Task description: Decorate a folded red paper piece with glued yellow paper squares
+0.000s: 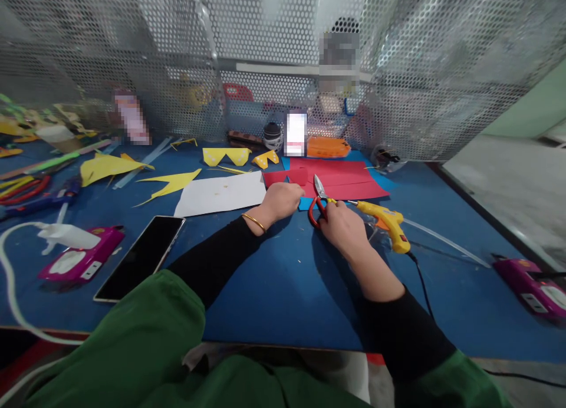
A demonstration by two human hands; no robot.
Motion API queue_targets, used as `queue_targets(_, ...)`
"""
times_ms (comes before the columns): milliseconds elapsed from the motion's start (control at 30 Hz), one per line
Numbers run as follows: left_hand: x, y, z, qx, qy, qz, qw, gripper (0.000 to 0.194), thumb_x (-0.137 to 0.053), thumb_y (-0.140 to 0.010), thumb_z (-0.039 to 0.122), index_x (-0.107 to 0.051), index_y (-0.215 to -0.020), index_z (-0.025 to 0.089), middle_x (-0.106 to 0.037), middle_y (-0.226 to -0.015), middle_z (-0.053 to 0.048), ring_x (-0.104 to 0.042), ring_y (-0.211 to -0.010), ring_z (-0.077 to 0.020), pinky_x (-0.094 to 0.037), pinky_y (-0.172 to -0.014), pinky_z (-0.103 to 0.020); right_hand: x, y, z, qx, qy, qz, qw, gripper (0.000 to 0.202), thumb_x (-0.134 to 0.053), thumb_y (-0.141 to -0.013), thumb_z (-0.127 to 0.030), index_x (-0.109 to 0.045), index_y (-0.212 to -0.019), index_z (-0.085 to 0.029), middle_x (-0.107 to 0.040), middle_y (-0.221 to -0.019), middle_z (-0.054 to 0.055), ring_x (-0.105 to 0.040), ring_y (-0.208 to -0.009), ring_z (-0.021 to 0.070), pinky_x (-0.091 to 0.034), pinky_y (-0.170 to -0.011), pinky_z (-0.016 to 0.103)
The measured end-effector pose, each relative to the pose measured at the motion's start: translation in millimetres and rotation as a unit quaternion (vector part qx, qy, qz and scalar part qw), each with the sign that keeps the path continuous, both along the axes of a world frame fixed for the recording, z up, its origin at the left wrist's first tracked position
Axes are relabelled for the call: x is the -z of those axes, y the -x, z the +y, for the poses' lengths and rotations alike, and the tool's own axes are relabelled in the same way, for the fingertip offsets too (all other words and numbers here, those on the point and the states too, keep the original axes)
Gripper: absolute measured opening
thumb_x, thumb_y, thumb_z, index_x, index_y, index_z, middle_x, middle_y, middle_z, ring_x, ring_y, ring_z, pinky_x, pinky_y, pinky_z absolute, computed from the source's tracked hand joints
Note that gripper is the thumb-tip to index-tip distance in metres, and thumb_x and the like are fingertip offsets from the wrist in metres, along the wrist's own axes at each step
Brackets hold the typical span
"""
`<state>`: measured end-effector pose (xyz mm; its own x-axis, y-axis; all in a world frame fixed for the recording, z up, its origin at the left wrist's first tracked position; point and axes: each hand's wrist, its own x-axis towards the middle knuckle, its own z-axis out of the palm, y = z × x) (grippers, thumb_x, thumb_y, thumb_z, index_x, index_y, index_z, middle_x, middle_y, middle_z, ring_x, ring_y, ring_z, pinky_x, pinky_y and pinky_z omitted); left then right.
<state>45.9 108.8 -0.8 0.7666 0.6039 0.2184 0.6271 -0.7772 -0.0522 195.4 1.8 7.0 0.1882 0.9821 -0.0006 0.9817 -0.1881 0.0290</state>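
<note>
My right hand (345, 226) is closed around the red handles of a pair of scissors (319, 187), whose metal blades point away from me. Just left of it, my left hand (283, 200), with a gold bangle at the wrist, is closed with its fingertips on a small notched red paper piece (297, 175). Beyond the scissors lie larger red sheets (354, 181) over blue paper (384, 181). A white sheet (221, 194) is flat beside my left wrist. Close to my right hand rests a yellow glue gun (389, 222) with a clear stick in its back.
Yellow paper cutouts (226, 155) and scraps (172, 184) lie to the left. A dark phone (141, 257) and purple power strips (84, 255) sit on the blue table (274, 290). A lit phone (295, 134) stands at the back before a perforated screen (274, 36).
</note>
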Motion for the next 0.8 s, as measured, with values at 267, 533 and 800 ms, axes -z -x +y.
queue_targets(267,5.0,0,1,0.002,-0.008,0.020,1.000,0.031,-0.054,-0.098,0.036,-0.075,-0.099,0.013,-0.077,-0.106,-0.014,-0.063,-0.103,-0.0309,-0.047,-0.082,-0.042,-1.0,3,1,-0.002,-0.006,0.004,1.000,0.025,-0.047,-0.093,-0.021,-0.064,-0.110,-0.013,-0.066,-0.115,0.016,-0.070,-0.100,0.0252,-0.047,-0.071,0.029)
queue_targets(533,-7.3,0,-8,-0.015,0.011,0.004,1.000,0.024,-0.058,-0.095,0.029,-0.076,-0.102,0.015,-0.078,-0.106,-0.014,-0.067,-0.104,-0.0296,-0.048,-0.083,-0.039,-2.8,3,0,-0.005,-0.001,0.006,1.000,0.025,-0.048,-0.094,-0.022,-0.064,-0.112,-0.013,-0.066,-0.118,0.016,-0.069,-0.103,0.0245,-0.047,-0.073,0.029)
queue_targets(800,-38.4,45,-1,-0.143,0.046,-0.060,0.987,0.031,-0.051,-0.097,0.026,-0.078,-0.111,0.028,-0.078,-0.112,-0.005,-0.070,-0.101,-0.0232,-0.051,-0.080,-0.033,-1.3,1,-2,-0.008,0.013,-0.002,1.000,0.028,-0.047,-0.096,-0.026,-0.063,-0.114,-0.012,-0.065,-0.119,0.016,-0.070,-0.100,0.0257,-0.046,-0.070,0.030)
